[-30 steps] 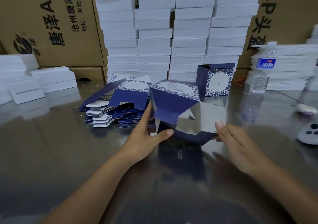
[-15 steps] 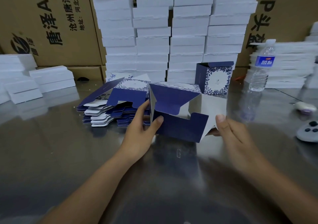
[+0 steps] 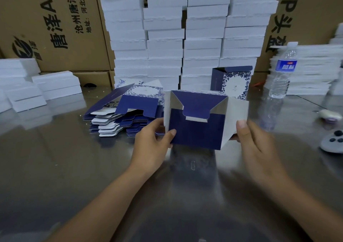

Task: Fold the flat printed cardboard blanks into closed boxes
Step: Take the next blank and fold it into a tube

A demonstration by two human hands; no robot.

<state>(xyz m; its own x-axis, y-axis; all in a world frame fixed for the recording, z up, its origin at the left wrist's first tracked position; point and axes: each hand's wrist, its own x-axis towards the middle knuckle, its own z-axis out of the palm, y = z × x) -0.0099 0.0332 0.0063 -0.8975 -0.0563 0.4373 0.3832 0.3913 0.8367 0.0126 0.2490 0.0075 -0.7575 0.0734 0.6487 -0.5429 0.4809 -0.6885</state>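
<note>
The left hand (image 3: pixel 150 146) and right hand (image 3: pixel 259 145) have short plain fingernails, and both forearms (image 3: pixel 104 195) are bare.

This is a packing workshop or small warehouse. The gripped half-folded box (image 3: pixel 196 130) is held over a shiny steel worktable (image 3: pixel 55 167). Just left of the grip lies a pile of flat printed blanks (image 3: pixel 118 117). Beyond it rise tall stacks of plain white boxes (image 3: pixel 165 37), backed by large brown shipping cartons (image 3: pixel 33 19) with black lettering. Far right of the grip stand more white stacks (image 3: pixel 313 71).
</note>
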